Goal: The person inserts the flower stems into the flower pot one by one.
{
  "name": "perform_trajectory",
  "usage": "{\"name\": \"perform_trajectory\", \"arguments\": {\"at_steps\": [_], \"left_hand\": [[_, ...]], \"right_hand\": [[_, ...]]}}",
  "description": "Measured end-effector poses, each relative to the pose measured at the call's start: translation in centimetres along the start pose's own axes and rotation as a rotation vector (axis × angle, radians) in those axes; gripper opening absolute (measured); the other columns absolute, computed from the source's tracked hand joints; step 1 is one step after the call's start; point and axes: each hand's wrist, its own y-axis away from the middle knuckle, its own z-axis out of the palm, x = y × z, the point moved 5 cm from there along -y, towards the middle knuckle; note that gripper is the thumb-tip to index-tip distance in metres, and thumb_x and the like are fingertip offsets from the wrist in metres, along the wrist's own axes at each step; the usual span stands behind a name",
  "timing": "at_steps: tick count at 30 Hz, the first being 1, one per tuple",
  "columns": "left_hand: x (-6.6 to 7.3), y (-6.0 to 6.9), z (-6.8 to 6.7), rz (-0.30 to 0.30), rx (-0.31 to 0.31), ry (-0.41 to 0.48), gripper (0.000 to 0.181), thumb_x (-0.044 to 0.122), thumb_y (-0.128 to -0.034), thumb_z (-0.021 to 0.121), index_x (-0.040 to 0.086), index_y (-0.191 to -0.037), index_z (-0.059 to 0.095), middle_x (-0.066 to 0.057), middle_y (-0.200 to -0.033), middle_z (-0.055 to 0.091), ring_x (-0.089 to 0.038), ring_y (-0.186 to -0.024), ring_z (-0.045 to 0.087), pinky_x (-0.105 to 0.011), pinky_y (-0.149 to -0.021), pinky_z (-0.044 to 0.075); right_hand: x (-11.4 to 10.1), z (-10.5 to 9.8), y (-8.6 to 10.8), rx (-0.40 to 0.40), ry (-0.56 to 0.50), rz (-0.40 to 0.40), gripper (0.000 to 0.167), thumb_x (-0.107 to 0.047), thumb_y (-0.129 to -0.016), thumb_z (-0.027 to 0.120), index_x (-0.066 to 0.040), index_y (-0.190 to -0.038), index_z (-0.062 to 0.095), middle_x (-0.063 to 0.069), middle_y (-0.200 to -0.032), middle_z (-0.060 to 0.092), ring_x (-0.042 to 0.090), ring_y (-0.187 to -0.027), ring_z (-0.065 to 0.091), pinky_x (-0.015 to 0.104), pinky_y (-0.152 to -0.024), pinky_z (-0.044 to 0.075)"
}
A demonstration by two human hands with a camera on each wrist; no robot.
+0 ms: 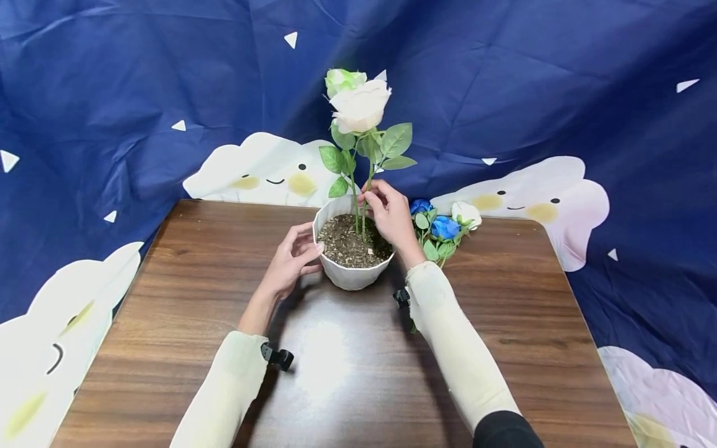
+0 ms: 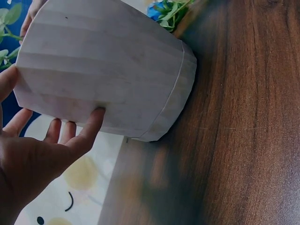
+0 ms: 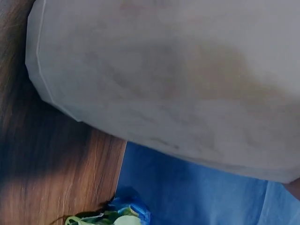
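Pinched a green stem (image 1: 371, 172) between thumb and finger of the right hand (image 1: 390, 216), near the pot's far rim. Rested the left hand (image 1: 287, 262), fingers spread and loosely bent, against the white pot (image 1: 351, 277). Noted two stems upright in soil (image 1: 339, 241), bearing a white rose (image 1: 361, 108) and a greenish rose (image 1: 342, 81). Seemed best to brace the pot lightly and guide the stem low and straight. Listed at right: loose blue and white roses (image 1: 445, 228), lying on a brown table (image 1: 551, 339). Recorded behind: blue cloth (image 1: 504, 74), printed with smiling clouds (image 1: 274, 171).
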Motion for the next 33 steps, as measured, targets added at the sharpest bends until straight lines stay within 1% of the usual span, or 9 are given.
{"name": "perform_trajectory", "arguments": {"at_steps": [4,6,11,14,20,23,26,29,33], "left_hand": [[0.1,-0.1,0.0,-0.001,0.005,0.007,0.058,0.005,-0.0976,0.063,0.010,-0.150,0.039,-0.022,-0.141,0.045,-0.025,-0.115,0.057,-0.057,-0.091,0.056],[0.2,-0.1,0.1,0.003,0.008,0.007,0.058,0.005,-0.0977,0.063,0.010,-0.150,0.039,-0.022,-0.141,0.045,-0.025,-0.115,0.057,-0.058,-0.092,0.055],[0.2,0.0,0.3,-0.004,-0.001,-0.001,0.059,0.005,-0.0981,0.063,0.009,-0.151,0.038,-0.026,-0.142,0.043,-0.026,-0.115,0.057,-0.059,-0.094,0.054],[0.2,0.2,0.3,-0.016,0.001,-0.006,0.059,0.004,-0.0981,0.062,0.008,-0.151,0.038,-0.027,-0.142,0.043,-0.026,-0.114,0.056,-0.059,-0.094,0.054],[0.4,0.0,0.2,-0.010,0.011,-0.012,0.058,0.004,-0.0980,0.062,0.008,-0.151,0.038,-0.025,-0.141,0.044,-0.025,-0.115,0.056,-0.062,-0.096,0.052],[0.2,-0.2,0.4,-0.011,0.005,-0.006,0.058,0.005,-0.0979,0.063,0.009,-0.151,0.039,-0.024,-0.141,0.044,-0.025,-0.115,0.055,-0.062,-0.095,0.052],[0.2,-0.2,0.5,-0.017,-0.002,0.004,0.059,0.004,-0.0978,0.063,0.009,-0.151,0.039,-0.024,-0.141,0.044,-0.025,-0.115,0.056,-0.060,-0.094,0.054],[0.1,-0.1,0.4,-0.014,0.006,0.014,0.058,0.002,-0.0979,0.062,0.009,-0.151,0.038,-0.024,-0.140,0.044,-0.024,-0.114,0.056,-0.059,-0.093,0.055],[0.0,0.1,0.2,-0.010,0.019,0.024,0.057,0.001,-0.0981,0.061,0.008,-0.150,0.038,-0.023,-0.140,0.044,-0.023,-0.113,0.057,-0.059,-0.091,0.056]], "right_hand": [[-0.1,-0.2,-0.1,0.010,0.046,-0.008,0.012,-0.008,-0.104,0.058,0.000,-0.100,0.066,0.012,-0.089,0.072,0.022,-0.075,0.066,0.046,-0.066,0.061],[-0.2,-0.3,-0.2,0.005,0.075,-0.017,0.013,-0.010,-0.104,0.058,-0.001,-0.100,0.066,0.011,-0.088,0.072,0.023,-0.075,0.066,0.045,-0.066,0.060],[-0.1,-0.5,0.0,-0.005,0.142,-0.034,0.013,-0.012,-0.104,0.058,-0.004,-0.099,0.067,0.008,-0.088,0.072,0.023,-0.074,0.067,0.030,-0.064,0.059],[0.0,-0.4,0.2,-0.015,0.148,-0.034,0.014,-0.012,-0.104,0.058,-0.003,-0.100,0.068,0.008,-0.089,0.072,0.021,-0.075,0.068,0.028,-0.064,0.059],[0.1,-0.5,0.2,0.034,0.112,-0.033,0.019,-0.016,-0.102,0.063,-0.001,-0.111,0.072,0.010,-0.096,0.076,0.024,-0.083,0.072,0.027,-0.070,0.060],[0.2,-1.2,0.3,0.091,0.035,-0.030,0.024,-0.013,-0.100,0.065,0.002,-0.119,0.070,0.016,-0.103,0.075,0.034,-0.090,0.072,0.030,-0.077,0.060],[0.4,-2.5,0.8,0.176,-0.067,-0.021,0.026,-0.009,-0.099,0.066,0.006,-0.121,0.067,0.024,-0.106,0.072,0.038,-0.093,0.071,0.038,-0.083,0.061],[0.9,-3.9,1.5,0.241,-0.133,0.000,0.026,-0.005,-0.099,0.064,0.012,-0.119,0.065,0.030,-0.105,0.070,0.023,-0.089,0.072,0.043,-0.083,0.061],[1.5,-5.9,2.9,0.287,-0.158,0.043,0.026,0.002,-0.099,0.061,0.019,-0.118,0.060,0.038,-0.107,0.066,0.003,-0.083,0.068,0.040,-0.081,0.061]]}}
